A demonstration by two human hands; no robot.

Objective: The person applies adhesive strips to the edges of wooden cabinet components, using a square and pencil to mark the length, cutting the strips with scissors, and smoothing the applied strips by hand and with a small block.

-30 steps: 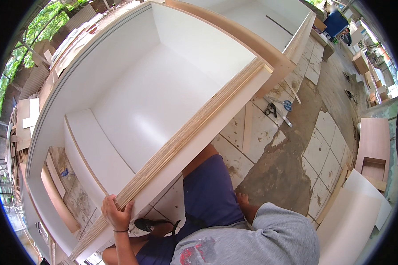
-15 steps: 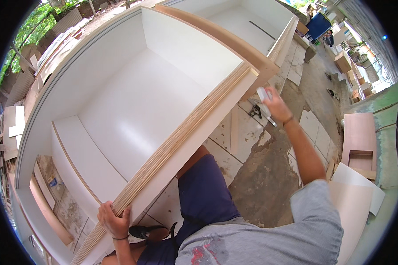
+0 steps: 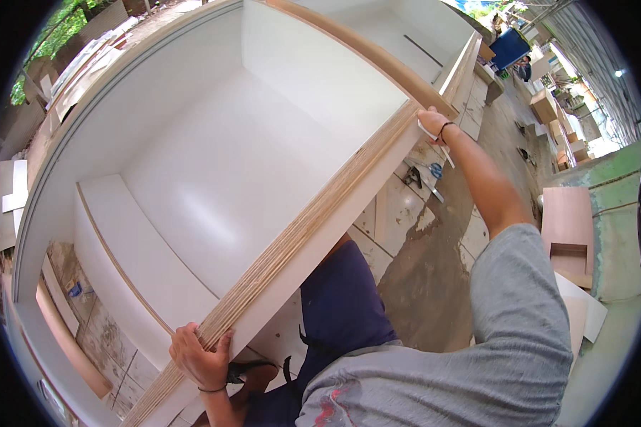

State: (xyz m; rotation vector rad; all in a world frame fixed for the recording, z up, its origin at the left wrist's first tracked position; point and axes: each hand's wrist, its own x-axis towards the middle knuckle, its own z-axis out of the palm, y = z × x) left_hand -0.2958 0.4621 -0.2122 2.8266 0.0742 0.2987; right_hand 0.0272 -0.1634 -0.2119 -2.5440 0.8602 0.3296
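Observation:
A large white cabinet carcass lies open in front of me, with a striped plywood edge running along its near side. Over the lower end of that edge my left hand is closed, thumb on the near face and fingers across the top. My right hand is closed at the far end of the same edge, by the corner. A small white object shows partly beneath its fingers; its kind is hidden. A thin white strip hangs just below that hand.
On the tiled floor beyond the edge lie a black clamp-like tool and blue-handled scissors. A pinkish panel with a cut-out leans at the right wall. Farther back, a person is near a blue bin.
My right hand has moved up and left, from above the floor to the far corner of the plywood edge, carrying the white object. My left hand keeps its hold.

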